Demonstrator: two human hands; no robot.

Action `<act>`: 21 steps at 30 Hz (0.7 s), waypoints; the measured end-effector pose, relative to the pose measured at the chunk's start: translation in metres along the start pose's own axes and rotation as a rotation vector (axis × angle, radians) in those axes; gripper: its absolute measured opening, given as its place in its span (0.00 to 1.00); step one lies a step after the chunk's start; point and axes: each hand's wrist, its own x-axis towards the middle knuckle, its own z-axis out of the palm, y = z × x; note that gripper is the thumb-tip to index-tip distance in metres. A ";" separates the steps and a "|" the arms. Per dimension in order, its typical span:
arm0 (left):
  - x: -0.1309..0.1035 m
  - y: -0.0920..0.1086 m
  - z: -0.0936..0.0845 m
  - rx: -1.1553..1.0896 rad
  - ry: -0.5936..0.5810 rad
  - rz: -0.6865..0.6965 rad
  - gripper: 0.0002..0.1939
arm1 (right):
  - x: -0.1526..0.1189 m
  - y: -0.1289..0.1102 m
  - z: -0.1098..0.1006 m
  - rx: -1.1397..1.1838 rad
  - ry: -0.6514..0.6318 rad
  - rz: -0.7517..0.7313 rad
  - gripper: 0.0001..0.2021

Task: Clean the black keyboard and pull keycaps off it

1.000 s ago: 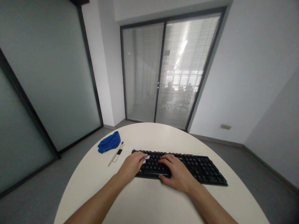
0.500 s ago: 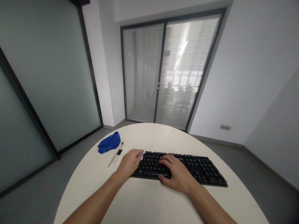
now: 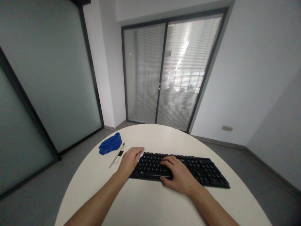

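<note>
A black keyboard (image 3: 199, 171) lies across the middle of a round white table (image 3: 150, 204). My right hand (image 3: 178, 174) rests flat on its keys near the middle, fingers spread, pressing down. At the keyboard's left end my left hand (image 3: 129, 160) is closed around a small white wipe (image 3: 141, 153), of which only a corner shows past the fingers.
A crumpled blue cloth (image 3: 110, 143) and a thin pale tool with a black band (image 3: 117, 156) lie at the table's far left. Frosted glass panels stand on the left, and glass doors with blinds stand beyond the table.
My left hand has slid left with the wipe, from over the keys to the keyboard's left end. My right hand has stayed in place.
</note>
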 end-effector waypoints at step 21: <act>0.006 0.029 -0.021 0.333 -0.389 -0.037 0.14 | -0.001 0.001 -0.001 -0.002 -0.010 0.011 0.22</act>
